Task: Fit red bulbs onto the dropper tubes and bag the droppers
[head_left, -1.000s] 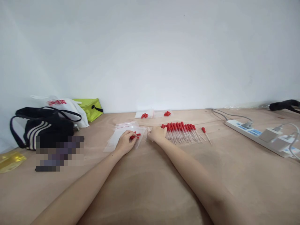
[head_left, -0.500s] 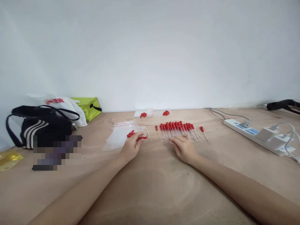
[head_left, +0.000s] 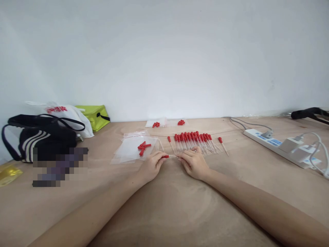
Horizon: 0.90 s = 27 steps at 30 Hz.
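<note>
My left hand (head_left: pixel 151 167) pinches a red rubber dropper bulb (head_left: pixel 166 156), its open end turned to the right. Closed on a thin clear dropper tube (head_left: pixel 173 156) is my right hand (head_left: pixel 194 164). Tube and bulb meet end to end between the hands; whether the tube sits inside the bulb I cannot tell. Just beyond my right hand lies a row of red-topped droppers (head_left: pixel 191 137). Single droppers lie apart at its left (head_left: pixel 169 140) and right (head_left: pixel 223 144). Several loose red bulbs (head_left: pixel 143 147) rest on clear zip bags (head_left: pixel 125 151) beyond my left hand.
Two small groups of red bulbs lie on white bags (head_left: pixel 149 122) near the wall. A white power strip (head_left: pixel 277 148) with plugs and cables is at the right. At the left stand a black striped bag (head_left: pixel 48 137), a white plastic bag (head_left: pixel 82 118) and a lime-green box bag (head_left: pixel 92 115).
My left hand has lifted a red bulb off the zip bag and brought it rightward to the tube. My right hand has shifted slightly left, and the two hands are closer together.
</note>
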Available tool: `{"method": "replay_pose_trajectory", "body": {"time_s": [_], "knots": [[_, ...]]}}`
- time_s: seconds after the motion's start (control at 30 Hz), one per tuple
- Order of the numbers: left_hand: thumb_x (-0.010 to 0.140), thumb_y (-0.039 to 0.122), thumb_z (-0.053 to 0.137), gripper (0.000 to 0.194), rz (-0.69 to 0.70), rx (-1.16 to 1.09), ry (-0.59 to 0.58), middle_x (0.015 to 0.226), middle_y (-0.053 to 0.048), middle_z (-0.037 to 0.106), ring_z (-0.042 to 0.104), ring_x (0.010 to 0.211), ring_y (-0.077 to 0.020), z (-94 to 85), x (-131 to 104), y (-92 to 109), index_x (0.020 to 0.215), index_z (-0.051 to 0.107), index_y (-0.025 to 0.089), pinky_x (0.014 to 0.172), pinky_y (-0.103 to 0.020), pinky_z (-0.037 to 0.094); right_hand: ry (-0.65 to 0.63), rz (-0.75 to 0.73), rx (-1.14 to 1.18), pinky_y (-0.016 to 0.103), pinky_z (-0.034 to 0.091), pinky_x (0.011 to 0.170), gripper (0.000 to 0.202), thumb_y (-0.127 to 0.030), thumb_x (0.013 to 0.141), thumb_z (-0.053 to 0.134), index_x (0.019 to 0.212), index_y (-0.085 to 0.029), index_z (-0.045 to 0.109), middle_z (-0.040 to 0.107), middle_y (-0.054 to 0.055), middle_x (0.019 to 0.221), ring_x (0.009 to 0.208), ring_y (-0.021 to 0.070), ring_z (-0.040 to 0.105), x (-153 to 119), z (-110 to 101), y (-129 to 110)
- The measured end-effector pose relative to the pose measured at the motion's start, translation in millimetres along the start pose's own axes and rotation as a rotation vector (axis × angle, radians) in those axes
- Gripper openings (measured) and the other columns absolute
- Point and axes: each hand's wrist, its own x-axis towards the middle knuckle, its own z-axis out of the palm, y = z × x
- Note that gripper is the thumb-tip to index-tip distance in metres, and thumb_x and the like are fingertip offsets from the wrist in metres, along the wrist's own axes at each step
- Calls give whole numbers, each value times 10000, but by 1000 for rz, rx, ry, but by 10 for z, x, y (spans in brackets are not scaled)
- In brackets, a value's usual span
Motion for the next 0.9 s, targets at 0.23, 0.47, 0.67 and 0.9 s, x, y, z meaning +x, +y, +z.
{"method": "replay_pose_trajectory", "body": {"time_s": [0.23,0.47,0.67,0.9], "knots": [[839,255,429,173,-70,2,-6,801,-19,633,571,724,-150,-5,0,32,859,585,181,677,-268,452,-28,-71,31,312,208,755,265,-183,834,400,1009,-207,597,647,42,835,712,120,540,14,20,24],[823,243,451,174,7,-12,-41,718,-17,625,567,666,-136,-22,-9,51,778,606,178,642,-251,444,-74,-131,14,301,200,726,315,-109,801,390,977,-234,620,634,17,753,678,111,523,37,11,72],[836,228,439,189,113,0,-80,712,-29,618,571,665,-130,-11,-13,24,788,608,159,636,-240,444,-93,-156,-46,327,169,742,300,-105,787,378,894,-220,633,615,16,713,700,128,496,57,-6,78],[842,237,428,203,138,39,-107,735,-40,627,581,704,-145,-5,-13,22,806,614,162,662,-256,450,-95,-232,-165,342,150,781,307,-64,773,363,848,-206,625,604,13,742,712,127,464,82,-14,103]]}}
